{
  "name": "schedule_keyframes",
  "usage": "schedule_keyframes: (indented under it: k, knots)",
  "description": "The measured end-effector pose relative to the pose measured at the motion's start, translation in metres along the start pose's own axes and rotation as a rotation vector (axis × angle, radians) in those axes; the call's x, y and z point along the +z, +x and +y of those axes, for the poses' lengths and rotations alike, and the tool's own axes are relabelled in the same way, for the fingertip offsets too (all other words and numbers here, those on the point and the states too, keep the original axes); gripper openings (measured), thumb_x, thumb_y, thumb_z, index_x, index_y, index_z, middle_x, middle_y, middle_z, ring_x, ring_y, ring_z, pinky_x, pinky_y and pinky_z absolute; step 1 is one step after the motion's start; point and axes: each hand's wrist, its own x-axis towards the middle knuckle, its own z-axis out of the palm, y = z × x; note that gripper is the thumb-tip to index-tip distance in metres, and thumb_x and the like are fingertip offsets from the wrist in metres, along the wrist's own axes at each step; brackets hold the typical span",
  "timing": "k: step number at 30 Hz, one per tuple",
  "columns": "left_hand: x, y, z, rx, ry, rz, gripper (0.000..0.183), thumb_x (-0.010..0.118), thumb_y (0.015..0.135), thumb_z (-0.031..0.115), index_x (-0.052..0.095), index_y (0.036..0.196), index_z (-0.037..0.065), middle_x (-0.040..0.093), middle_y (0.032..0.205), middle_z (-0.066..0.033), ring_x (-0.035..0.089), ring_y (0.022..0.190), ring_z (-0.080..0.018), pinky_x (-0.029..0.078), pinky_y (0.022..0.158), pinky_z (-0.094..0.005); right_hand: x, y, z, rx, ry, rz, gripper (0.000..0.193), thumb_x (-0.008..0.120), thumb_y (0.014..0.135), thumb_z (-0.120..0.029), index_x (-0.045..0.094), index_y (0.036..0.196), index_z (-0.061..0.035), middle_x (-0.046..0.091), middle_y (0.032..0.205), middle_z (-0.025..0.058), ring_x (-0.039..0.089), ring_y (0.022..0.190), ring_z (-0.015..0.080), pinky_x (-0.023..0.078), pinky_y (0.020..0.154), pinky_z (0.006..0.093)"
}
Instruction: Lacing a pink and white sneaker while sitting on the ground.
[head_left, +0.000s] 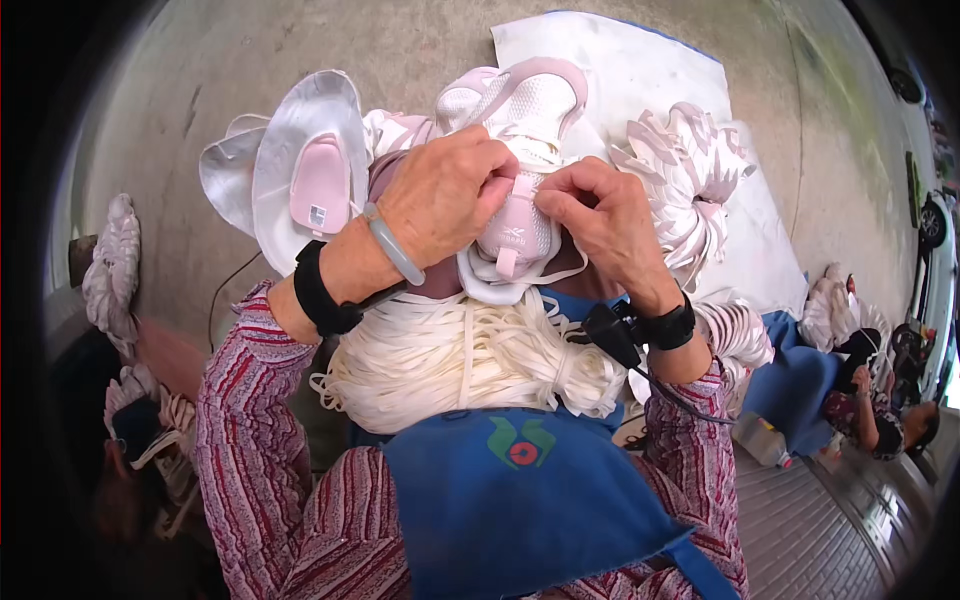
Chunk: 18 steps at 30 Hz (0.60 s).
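A white mesh shoe upper (540, 112) with pink trim lies before me, its pink tongue (508, 225) toward my lap. My left hand (450, 190) is closed in a pinch at the left of the tongue; its fingertips hide what they hold. From the right, my right hand (608, 208) pinches by the tongue's pink loop. A thin white shoelace (565, 272) curves below the tongue and up toward that hand, and seems to be in its fingers. Across my lap rests a thick bundle of cream flat laces (430, 350), tied round the middle.
More uppers with pink insoles (322, 185) lie at the left. A fanned stack of white-pink pieces (685, 175) sits at the right on a white sheet (640, 60). A plastic bottle (762, 440) stands lower right, near another person (880, 415). White bundles (112, 270) are at far left.
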Motion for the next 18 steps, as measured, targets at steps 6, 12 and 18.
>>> schedule_keyframes:
  k: [6,12,18]
  knots:
    - [0.002,-0.001,-0.003,-0.011,-0.034,0.011,0.010,0.065,0.080,0.005,0.063,0.089,0.002,0.060,0.081,-0.0098,0.061,0.070,-0.0215,0.049,0.063,-0.0301,0.004,0.003,-0.003,-0.103,-0.144,0.032,0.010,0.067,0.080,-0.008,0.066,0.084,0.0005,0.061,0.077,0.0068,0.055,0.066,0.0121,0.045,0.060,0.0249]
    - [-0.005,0.005,-0.002,-0.026,-0.041,0.001,0.010,0.066,0.079,0.008,0.064,0.088,0.002,0.059,0.080,-0.0096,0.061,0.069,-0.0230,0.049,0.062,-0.0314,0.000,0.011,-0.006,0.067,0.098,-0.015,0.012,0.064,0.078,-0.011,0.066,0.080,0.0002,0.064,0.074,0.0152,0.061,0.064,0.0265,0.048,0.060,0.0332]
    - [-0.001,0.008,0.002,-0.018,-0.074,0.034,0.009,0.065,0.079,0.011,0.061,0.080,0.002,0.060,0.080,-0.0152,0.061,0.072,-0.0343,0.048,0.062,-0.0410,0.004,0.008,-0.005,-0.256,-0.190,0.168,0.012,0.065,0.076,-0.013,0.065,0.074,-0.0010,0.060,0.071,0.0156,0.060,0.065,0.0292,0.047,0.060,0.0343]
